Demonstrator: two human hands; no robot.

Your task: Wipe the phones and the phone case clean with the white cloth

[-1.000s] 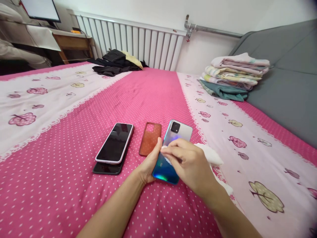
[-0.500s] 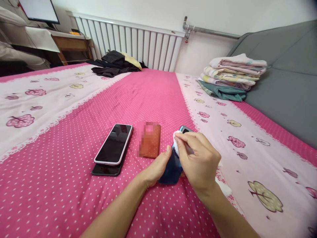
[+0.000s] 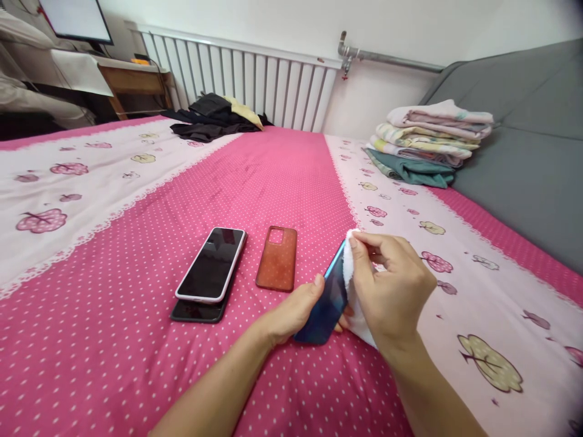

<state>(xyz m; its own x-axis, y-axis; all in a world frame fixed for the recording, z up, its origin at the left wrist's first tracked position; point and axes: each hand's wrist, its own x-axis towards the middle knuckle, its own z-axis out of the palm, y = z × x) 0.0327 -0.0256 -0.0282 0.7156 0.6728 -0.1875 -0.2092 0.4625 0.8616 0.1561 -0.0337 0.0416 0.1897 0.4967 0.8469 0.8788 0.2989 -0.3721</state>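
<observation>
My left hand (image 3: 294, 312) grips the lower end of a blue phone (image 3: 327, 303), which stands tilted on its edge above the pink dotted bedsheet (image 3: 273, 176). My right hand (image 3: 392, 288) is closed on a white cloth (image 3: 351, 273) and presses it against the phone's right face. To the left lie a brown phone case (image 3: 277, 258) and a pink-edged phone (image 3: 212, 263), screen up, stacked on a black phone (image 3: 197, 310).
A stack of folded cloths (image 3: 430, 142) sits at the far right beside a grey headboard (image 3: 519, 139). Dark clothes (image 3: 214, 115) lie at the far edge before a white radiator (image 3: 255, 79). A wooden desk (image 3: 132, 76) stands at the back left.
The blue phone went from lying back-up in my left hand to standing on edge. My right hand moved with the cloth from the phone's back round to its right face.
</observation>
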